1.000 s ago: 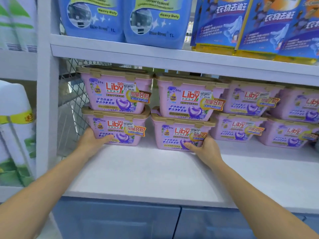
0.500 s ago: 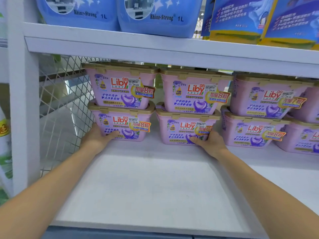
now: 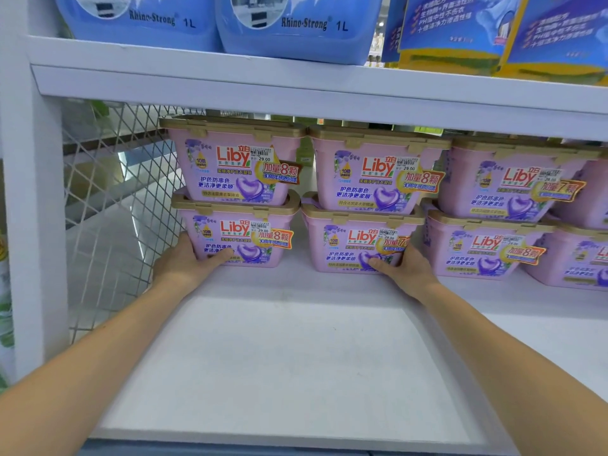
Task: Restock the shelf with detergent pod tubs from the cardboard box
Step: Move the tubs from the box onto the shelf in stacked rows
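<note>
1. White shelf board (image 3: 296,357) carries stacked pink plastic detergent pod tubs (image 3: 371,169) at its rear.
2. We judge left hand (image 3: 184,264) and right hand (image 3: 404,268), spread flat, grasping nothing, press bottom tubs (image 3: 240,238) rearward, clearing frontage.

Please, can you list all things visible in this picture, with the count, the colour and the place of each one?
Pod tubs: at least seven, pink with tan lids, stacked two high at the shelf's back.
Shelf: one, white, bare front area.
Jugs: two, light blue, upper shelf.
Pouches: at least two, blue and yellow, upper shelf, right.
Mesh panel: one, white, left side.
Left hand: on the leftmost lower tub.
Right hand: on the second lower tub.
</note>
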A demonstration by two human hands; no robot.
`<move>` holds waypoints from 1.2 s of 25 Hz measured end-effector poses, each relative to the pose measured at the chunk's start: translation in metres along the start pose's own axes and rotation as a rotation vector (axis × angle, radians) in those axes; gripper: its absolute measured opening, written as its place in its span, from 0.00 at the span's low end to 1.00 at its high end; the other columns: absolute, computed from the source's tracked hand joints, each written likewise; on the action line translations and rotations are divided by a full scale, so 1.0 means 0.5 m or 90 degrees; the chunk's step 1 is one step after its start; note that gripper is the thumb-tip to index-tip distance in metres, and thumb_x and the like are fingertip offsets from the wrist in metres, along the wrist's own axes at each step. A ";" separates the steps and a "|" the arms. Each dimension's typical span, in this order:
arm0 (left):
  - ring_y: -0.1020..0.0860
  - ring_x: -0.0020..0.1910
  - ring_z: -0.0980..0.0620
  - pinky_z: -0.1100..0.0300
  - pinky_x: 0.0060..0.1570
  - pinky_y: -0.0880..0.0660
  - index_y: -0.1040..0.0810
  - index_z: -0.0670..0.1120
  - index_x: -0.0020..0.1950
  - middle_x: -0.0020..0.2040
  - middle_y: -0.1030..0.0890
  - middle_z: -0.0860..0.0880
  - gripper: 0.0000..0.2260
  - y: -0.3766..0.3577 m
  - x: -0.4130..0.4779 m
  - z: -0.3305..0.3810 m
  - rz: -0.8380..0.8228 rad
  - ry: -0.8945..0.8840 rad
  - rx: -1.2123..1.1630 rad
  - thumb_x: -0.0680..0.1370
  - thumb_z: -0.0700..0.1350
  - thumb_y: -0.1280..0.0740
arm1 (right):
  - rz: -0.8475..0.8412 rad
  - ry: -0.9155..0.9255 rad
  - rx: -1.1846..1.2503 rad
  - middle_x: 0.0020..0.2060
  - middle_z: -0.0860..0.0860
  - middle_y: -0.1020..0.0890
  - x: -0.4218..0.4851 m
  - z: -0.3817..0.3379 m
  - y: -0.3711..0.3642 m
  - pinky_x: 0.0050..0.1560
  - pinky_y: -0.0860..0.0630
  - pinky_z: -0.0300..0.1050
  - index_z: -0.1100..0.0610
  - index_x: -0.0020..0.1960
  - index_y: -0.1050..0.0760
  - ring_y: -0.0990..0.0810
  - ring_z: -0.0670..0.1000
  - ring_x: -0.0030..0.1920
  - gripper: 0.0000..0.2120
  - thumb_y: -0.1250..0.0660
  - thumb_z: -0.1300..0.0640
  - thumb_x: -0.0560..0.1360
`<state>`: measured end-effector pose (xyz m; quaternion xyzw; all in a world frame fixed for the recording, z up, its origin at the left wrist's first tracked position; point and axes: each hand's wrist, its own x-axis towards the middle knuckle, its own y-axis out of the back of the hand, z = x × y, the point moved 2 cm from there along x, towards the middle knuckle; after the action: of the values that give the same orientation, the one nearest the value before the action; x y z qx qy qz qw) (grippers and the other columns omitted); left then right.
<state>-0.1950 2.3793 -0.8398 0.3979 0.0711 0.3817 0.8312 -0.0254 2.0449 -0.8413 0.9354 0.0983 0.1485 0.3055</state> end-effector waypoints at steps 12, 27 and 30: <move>0.24 0.58 0.37 0.49 0.55 0.27 0.26 0.40 0.60 0.59 0.20 0.38 0.26 0.000 -0.030 0.002 0.064 -0.018 -0.035 0.71 0.58 0.34 | 0.061 -0.004 0.087 0.57 0.56 0.21 -0.058 -0.006 0.025 0.49 0.27 0.40 0.59 0.67 0.36 0.22 0.58 0.58 0.28 0.30 0.55 0.71; 0.31 0.66 0.51 0.66 0.60 0.41 0.30 0.45 0.67 0.65 0.26 0.48 0.35 0.035 -0.659 0.057 -0.087 -0.266 0.044 0.70 0.66 0.49 | -0.097 0.174 -0.272 0.69 0.55 0.30 -0.527 0.075 0.311 0.68 0.39 0.44 0.59 0.70 0.35 0.33 0.55 0.69 0.27 0.35 0.51 0.74; 0.33 0.62 0.56 0.68 0.57 0.40 0.28 0.48 0.65 0.61 0.25 0.52 0.32 0.011 -0.774 0.051 -0.109 -0.311 0.096 0.73 0.68 0.52 | -0.103 0.132 -0.213 0.68 0.50 0.30 -0.627 0.160 0.369 0.66 0.38 0.42 0.55 0.69 0.33 0.34 0.50 0.70 0.28 0.41 0.41 0.73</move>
<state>-0.4579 2.0984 -0.8904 0.5313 -0.0697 0.1961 0.8212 -0.2749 1.7689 -0.8606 0.8403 0.1781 0.2334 0.4558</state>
